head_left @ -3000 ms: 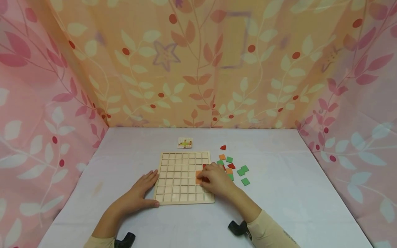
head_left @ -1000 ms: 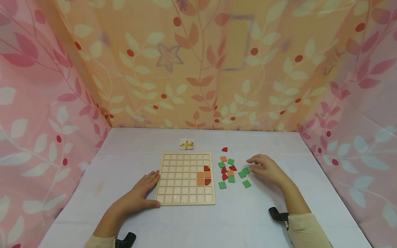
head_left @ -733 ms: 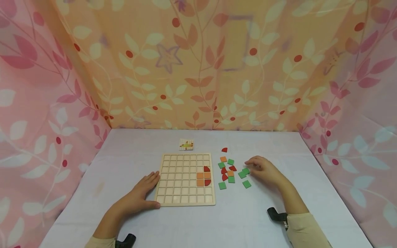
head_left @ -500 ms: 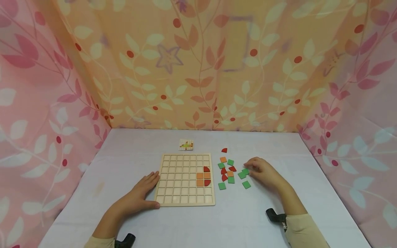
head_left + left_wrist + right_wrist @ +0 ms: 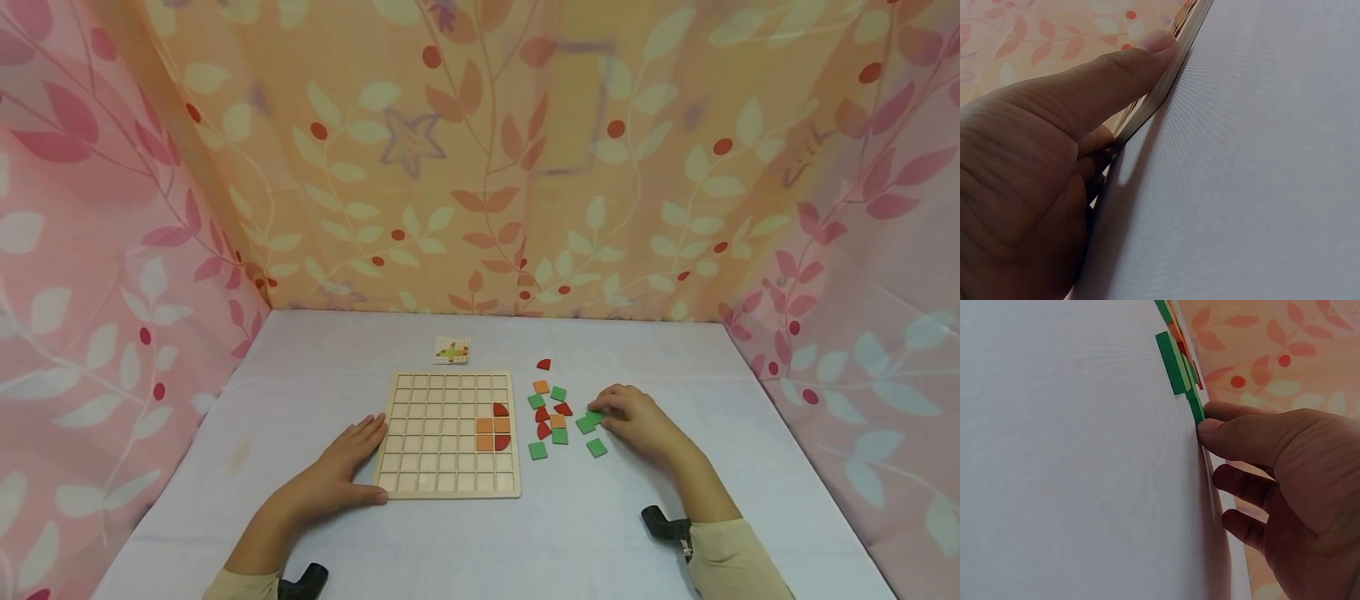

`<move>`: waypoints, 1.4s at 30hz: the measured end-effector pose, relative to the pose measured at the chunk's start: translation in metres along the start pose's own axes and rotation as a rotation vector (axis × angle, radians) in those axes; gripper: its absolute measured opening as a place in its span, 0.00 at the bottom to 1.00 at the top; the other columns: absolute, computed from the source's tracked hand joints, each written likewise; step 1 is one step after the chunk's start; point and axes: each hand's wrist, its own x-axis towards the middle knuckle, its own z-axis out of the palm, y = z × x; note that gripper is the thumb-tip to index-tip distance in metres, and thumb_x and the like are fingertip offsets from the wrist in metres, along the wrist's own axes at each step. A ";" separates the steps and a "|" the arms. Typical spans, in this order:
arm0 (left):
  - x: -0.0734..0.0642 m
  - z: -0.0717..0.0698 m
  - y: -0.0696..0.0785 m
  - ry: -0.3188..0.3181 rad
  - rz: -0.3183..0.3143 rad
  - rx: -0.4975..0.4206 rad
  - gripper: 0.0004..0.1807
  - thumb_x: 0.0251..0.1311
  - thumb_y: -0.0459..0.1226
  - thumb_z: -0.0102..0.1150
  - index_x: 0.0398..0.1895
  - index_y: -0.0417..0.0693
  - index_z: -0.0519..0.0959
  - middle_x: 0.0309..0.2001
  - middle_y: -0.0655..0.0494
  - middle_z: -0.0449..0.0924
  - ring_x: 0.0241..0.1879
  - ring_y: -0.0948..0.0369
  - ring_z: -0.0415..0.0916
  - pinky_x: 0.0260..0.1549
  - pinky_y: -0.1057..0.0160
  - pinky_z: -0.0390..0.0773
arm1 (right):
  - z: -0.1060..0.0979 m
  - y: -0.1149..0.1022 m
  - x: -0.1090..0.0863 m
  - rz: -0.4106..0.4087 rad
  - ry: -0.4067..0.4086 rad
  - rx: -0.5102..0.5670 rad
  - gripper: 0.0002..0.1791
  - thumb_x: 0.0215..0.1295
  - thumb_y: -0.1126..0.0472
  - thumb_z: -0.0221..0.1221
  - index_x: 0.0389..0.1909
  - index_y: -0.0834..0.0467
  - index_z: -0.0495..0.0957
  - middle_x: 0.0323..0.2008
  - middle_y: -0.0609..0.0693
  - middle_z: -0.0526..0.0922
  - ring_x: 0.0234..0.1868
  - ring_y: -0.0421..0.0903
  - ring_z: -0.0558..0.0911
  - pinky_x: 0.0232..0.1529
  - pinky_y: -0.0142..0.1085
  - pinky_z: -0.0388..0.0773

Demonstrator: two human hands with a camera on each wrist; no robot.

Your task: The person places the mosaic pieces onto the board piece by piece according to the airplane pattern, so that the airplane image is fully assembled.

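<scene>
Soft, even light fills the head view, with only faint shadows around the left hand (image 5: 328, 472) at the board (image 5: 435, 460). The card (image 5: 452, 351) behind the board looks unsharp. Both wrist views are dimmer: the left hand's palm lies in deep shade, shadow hugs the board's edge, and fine fanned streaks mark the table (image 5: 1260, 156).
</scene>
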 end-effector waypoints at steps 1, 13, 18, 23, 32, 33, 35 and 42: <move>0.000 0.000 0.000 -0.001 -0.004 -0.003 0.64 0.47 0.64 0.73 0.82 0.44 0.54 0.83 0.53 0.46 0.83 0.47 0.38 0.68 0.82 0.22 | 0.000 0.001 0.000 0.000 -0.002 -0.004 0.15 0.63 0.70 0.67 0.49 0.53 0.87 0.50 0.49 0.84 0.56 0.54 0.79 0.62 0.59 0.74; 0.000 0.000 -0.001 0.000 0.008 0.009 0.64 0.47 0.64 0.73 0.81 0.43 0.54 0.83 0.52 0.46 0.82 0.47 0.39 0.68 0.83 0.22 | -0.002 0.003 0.000 0.074 -0.027 -0.024 0.13 0.64 0.64 0.69 0.48 0.50 0.87 0.47 0.45 0.83 0.53 0.49 0.80 0.62 0.55 0.76; 0.001 0.000 0.001 -0.012 -0.010 0.002 0.64 0.47 0.64 0.73 0.82 0.43 0.54 0.83 0.53 0.45 0.83 0.48 0.38 0.69 0.82 0.22 | -0.004 0.004 -0.002 0.086 0.003 -0.021 0.13 0.63 0.63 0.70 0.49 0.52 0.88 0.45 0.45 0.84 0.48 0.46 0.79 0.56 0.49 0.78; 0.001 0.000 0.001 -0.019 -0.017 0.002 0.64 0.47 0.65 0.72 0.82 0.44 0.53 0.83 0.53 0.45 0.83 0.49 0.38 0.73 0.77 0.23 | -0.007 0.001 -0.003 0.082 0.068 -0.024 0.14 0.62 0.63 0.70 0.49 0.53 0.88 0.44 0.46 0.84 0.44 0.45 0.79 0.50 0.45 0.79; 0.001 -0.001 0.000 -0.004 0.010 0.010 0.64 0.48 0.65 0.72 0.81 0.43 0.54 0.83 0.53 0.46 0.83 0.48 0.39 0.69 0.82 0.23 | -0.016 -0.021 0.001 0.069 0.105 -0.014 0.14 0.64 0.64 0.68 0.50 0.52 0.87 0.46 0.47 0.85 0.46 0.50 0.79 0.51 0.49 0.80; 0.001 -0.001 0.000 -0.003 0.013 0.008 0.64 0.48 0.65 0.72 0.81 0.43 0.54 0.83 0.53 0.46 0.83 0.48 0.39 0.69 0.83 0.23 | -0.017 -0.024 0.002 0.072 0.105 -0.011 0.14 0.65 0.63 0.68 0.50 0.51 0.87 0.46 0.46 0.85 0.46 0.50 0.79 0.51 0.48 0.80; 0.000 -0.001 0.000 -0.003 0.014 0.007 0.64 0.47 0.64 0.73 0.81 0.42 0.54 0.83 0.52 0.46 0.82 0.48 0.39 0.69 0.83 0.23 | -0.019 -0.031 0.003 0.072 0.112 -0.005 0.14 0.65 0.61 0.69 0.51 0.49 0.87 0.47 0.45 0.85 0.46 0.49 0.79 0.51 0.47 0.80; 0.001 -0.001 -0.002 -0.001 0.016 0.008 0.64 0.47 0.65 0.73 0.81 0.42 0.54 0.83 0.53 0.46 0.82 0.47 0.39 0.69 0.82 0.22 | -0.021 -0.054 0.011 0.041 0.127 0.012 0.15 0.65 0.59 0.70 0.52 0.48 0.87 0.47 0.44 0.84 0.46 0.50 0.77 0.48 0.52 0.80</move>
